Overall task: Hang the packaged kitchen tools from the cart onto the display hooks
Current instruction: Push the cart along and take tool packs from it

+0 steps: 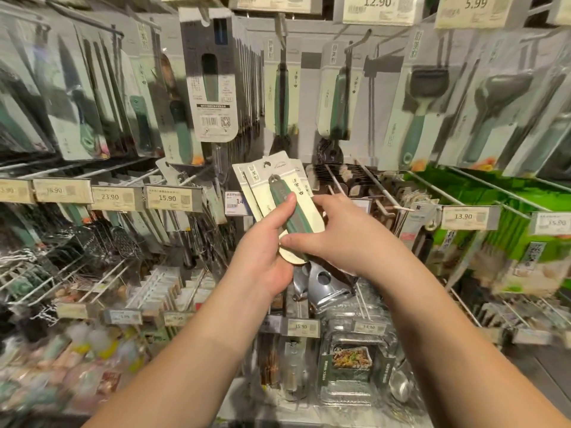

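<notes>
Bright overhead store light; blurred, warped edges; centre sharp.
</notes>
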`<move>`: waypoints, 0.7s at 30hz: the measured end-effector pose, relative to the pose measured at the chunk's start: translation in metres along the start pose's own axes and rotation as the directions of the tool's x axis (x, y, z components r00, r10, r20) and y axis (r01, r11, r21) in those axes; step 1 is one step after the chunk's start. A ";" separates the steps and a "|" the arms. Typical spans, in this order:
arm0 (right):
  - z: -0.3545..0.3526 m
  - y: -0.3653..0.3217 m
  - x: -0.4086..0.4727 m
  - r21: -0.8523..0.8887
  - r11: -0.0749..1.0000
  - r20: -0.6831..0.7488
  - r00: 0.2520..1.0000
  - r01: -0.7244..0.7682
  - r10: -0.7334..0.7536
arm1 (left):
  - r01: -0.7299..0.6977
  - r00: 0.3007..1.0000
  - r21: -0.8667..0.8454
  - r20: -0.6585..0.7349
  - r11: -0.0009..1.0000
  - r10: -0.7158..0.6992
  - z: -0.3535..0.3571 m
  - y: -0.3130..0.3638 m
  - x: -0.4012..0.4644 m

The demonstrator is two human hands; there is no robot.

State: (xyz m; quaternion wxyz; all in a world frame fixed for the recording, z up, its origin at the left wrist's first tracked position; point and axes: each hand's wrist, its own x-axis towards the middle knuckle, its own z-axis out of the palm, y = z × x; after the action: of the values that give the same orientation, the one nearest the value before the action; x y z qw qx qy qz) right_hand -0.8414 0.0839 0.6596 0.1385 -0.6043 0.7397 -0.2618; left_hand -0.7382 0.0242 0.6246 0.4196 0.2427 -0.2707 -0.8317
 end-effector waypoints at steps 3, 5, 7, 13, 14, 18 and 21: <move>0.003 0.002 0.001 0.023 1.000 0.031 0.999 -0.006 0.006 | 0.015 1.000 0.026 -0.002 1.000 -0.015 -0.004 -0.001 0.001; 0.005 0.007 0.004 0.083 0.996 0.020 1.000 -0.013 0.011 | 0.009 1.000 0.051 0.001 0.999 -0.009 -0.006 -0.001 0.000; 0.007 0.013 0.007 0.140 0.990 -0.002 1.000 -0.028 0.029 | 0.015 1.000 0.065 0.003 0.998 -0.015 -0.008 -0.002 -0.002; 0.014 0.029 0.015 0.346 0.934 -0.014 0.995 -0.092 0.103 | 0.030 0.998 0.124 -0.062 0.992 -0.022 -0.014 -0.001 -0.004; 0.016 0.031 0.016 0.380 0.919 -0.014 0.993 -0.104 0.118 | 0.034 0.997 0.134 -0.076 0.990 -0.024 -0.015 0.000 -0.004; 0.019 0.032 0.022 0.414 0.904 -0.012 0.993 -0.105 0.121 | 0.022 0.994 0.177 -0.106 0.984 -0.003 -0.019 0.004 -0.004; 0.020 0.029 0.024 0.442 0.893 -0.057 0.991 -0.082 0.120 | -0.016 0.994 0.192 -0.102 0.981 0.036 -0.022 0.010 -0.006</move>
State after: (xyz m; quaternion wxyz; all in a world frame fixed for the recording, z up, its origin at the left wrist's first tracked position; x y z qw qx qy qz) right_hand -0.8609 0.0604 0.6299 0.2536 -0.5068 0.6972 -0.4391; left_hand -0.7153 0.0189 0.6165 0.4190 0.3215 -0.3298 -0.7825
